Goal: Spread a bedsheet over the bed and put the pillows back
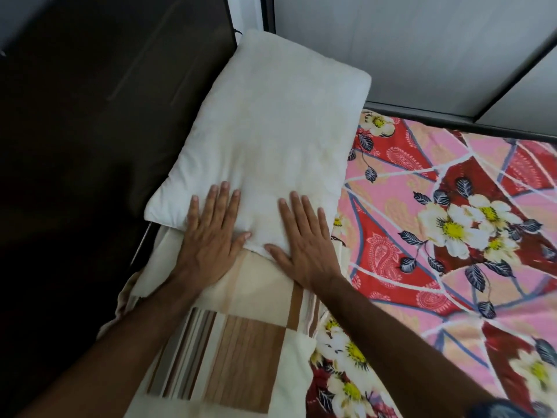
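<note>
Hands flat on the pillow, both of them, side by side. The left hand (211, 236) lies palm down with straight fingers spread a little, its fingertips on the near end of the plain white rectangular pillow (259, 140) and its heel back on the cream pillow with brown striped and wood-look patches (229, 336). The right hand (304, 239) mirrors it just beside, fingers straight and together, thumb stretched out along the white pillow's near edge. Neither hand grips anything; both simply press on the fabric. The forearms come in from the bottom of the view, the left from lower left, the right from lower right.

The white pillow's long axis runs away from the person toward the far corner of the bed, tilted slightly to the right, its near short end overlapping the patterned cream pillow. Both pillows lie along the left edge of the bed, against the dark brown wooden headboard (90, 131). To their right the pink and red floral bedsheet with white flowers and paisley (452, 221) lies spread flat across the bed, reaching the grey wall panels (407, 49). No writing or label can be read on any fabric.
</note>
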Demonstrator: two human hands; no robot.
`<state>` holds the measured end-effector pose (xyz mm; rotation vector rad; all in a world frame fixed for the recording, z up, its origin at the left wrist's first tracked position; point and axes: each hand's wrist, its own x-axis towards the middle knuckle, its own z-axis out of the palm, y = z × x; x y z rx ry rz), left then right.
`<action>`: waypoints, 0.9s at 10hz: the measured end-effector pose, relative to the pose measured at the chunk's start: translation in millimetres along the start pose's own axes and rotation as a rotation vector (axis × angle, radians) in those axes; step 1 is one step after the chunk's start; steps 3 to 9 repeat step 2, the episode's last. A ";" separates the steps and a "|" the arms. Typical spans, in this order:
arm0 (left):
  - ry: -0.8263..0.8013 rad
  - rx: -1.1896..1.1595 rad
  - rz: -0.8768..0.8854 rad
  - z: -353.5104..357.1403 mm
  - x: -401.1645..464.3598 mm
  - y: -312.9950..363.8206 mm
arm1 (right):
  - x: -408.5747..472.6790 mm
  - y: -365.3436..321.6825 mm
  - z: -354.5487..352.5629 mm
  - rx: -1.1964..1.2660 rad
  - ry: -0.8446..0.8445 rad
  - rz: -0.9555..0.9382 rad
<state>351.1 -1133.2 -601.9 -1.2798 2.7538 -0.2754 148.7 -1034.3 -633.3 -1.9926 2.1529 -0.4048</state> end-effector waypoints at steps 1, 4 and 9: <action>-0.046 -0.033 0.000 -14.4 -19.3 9.8 | -11.6 -2.5 -17.9 0.015 -0.090 0.016; -0.085 -0.121 0.044 -47.3 -57.9 31.4 | -56.2 -9.5 -54.8 -0.085 -0.156 0.009; -0.085 -0.121 0.044 -47.3 -57.9 31.4 | -56.2 -9.5 -54.8 -0.085 -0.156 0.009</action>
